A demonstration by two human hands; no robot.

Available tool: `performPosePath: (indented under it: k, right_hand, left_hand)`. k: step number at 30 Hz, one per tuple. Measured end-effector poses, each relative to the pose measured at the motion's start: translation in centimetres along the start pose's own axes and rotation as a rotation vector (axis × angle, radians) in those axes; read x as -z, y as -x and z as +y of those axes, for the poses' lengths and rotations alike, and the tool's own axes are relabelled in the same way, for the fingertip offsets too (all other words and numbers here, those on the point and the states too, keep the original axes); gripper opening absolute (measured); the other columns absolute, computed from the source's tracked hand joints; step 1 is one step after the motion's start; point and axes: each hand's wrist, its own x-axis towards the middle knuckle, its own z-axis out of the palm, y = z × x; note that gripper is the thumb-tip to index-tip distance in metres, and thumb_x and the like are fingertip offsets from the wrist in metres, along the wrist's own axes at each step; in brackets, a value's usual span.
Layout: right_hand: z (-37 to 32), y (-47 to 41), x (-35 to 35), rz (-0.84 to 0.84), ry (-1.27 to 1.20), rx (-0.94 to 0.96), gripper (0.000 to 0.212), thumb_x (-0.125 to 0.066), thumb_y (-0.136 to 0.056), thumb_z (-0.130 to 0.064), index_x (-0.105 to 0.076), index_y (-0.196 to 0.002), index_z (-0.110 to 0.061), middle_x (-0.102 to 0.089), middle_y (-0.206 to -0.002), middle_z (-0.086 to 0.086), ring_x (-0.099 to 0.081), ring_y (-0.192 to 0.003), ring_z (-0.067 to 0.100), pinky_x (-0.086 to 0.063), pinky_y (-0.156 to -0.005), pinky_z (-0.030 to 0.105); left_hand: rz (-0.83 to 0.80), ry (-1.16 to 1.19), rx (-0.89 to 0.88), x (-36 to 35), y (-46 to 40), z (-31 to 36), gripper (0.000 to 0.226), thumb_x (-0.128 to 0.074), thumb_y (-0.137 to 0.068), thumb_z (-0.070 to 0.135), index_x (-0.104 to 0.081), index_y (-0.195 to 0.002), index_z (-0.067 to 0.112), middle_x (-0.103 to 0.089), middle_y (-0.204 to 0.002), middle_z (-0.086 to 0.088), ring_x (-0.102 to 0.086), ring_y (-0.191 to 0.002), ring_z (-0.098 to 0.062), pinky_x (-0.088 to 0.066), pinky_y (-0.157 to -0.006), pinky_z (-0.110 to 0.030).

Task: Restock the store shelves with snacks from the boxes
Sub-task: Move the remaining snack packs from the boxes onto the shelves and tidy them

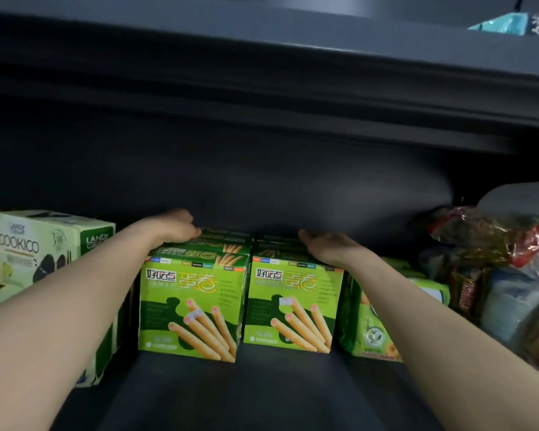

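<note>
You were squaring up stock on the dark shelf [262,390]: your left hand [176,227] and right hand [325,245] each lay over the back of a row of green egg-roll boxes [192,309], whether gripping I couldn't tell. Two rows stood touching; two fronts showed, with at least two more boxes behind each. One Cookico box [49,244] stood left. Next, I judged, pull both rows forward evenly.

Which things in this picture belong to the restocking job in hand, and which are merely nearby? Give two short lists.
In the job:
left hand, on the left row's tops
right hand, on the right row's tops
left egg-roll box
right egg-roll box
shelf

Merely nearby:
Cookico box
green packet
wrapped bags
</note>
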Motion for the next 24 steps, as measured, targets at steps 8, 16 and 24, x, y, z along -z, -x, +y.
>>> performPosePath:
  k: [8, 16, 24]
  right_hand:
    - [-2.0, 6.6, -3.3, 0.307, 0.185, 0.154, 0.071, -0.018, -0.096, -0.072, -0.056, -0.133, -0.024, -0.060, -0.131, 0.015, -0.054, -0.121, 0.040, -0.043, -0.101, 0.047]
    - [-1.6, 9.8, -5.7, 0.670, 0.408, 0.275, 0.066, -0.023, -0.095, -0.064, -0.057, -0.131, -0.021, -0.060, -0.130, 0.014, -0.046, -0.128, 0.041, -0.037, -0.097, 0.057]
    - [-2.0, 11.6, -9.1, 0.435, 0.412, 0.214, 0.096, -0.056, -0.094, -0.054, 0.013, -0.157, -0.031, 0.001, -0.165, 0.011, 0.005, -0.150, 0.044, -0.025, -0.110, 0.071]
  left_hand:
    - [0.045, -0.193, 0.031, -0.3, 3.5, 1.1, 0.066, -0.042, -0.100, 0.055, -0.044, -0.145, 0.007, -0.045, -0.149, -0.014, -0.048, -0.131, -0.032, -0.042, -0.103, -0.034]
    - [0.376, -0.186, -0.324, -1.4, 10.0, 0.7, 0.071, -0.023, -0.094, 0.073, -0.048, -0.145, 0.029, -0.039, -0.156, -0.003, -0.040, -0.139, -0.031, -0.034, -0.111, -0.047]
    - [0.446, -0.598, -0.502, -5.8, 12.8, -2.0, 0.107, -0.075, -0.072, 0.063, -0.013, -0.153, 0.031, -0.031, -0.155, -0.002, -0.031, -0.140, -0.030, -0.019, -0.118, -0.050]
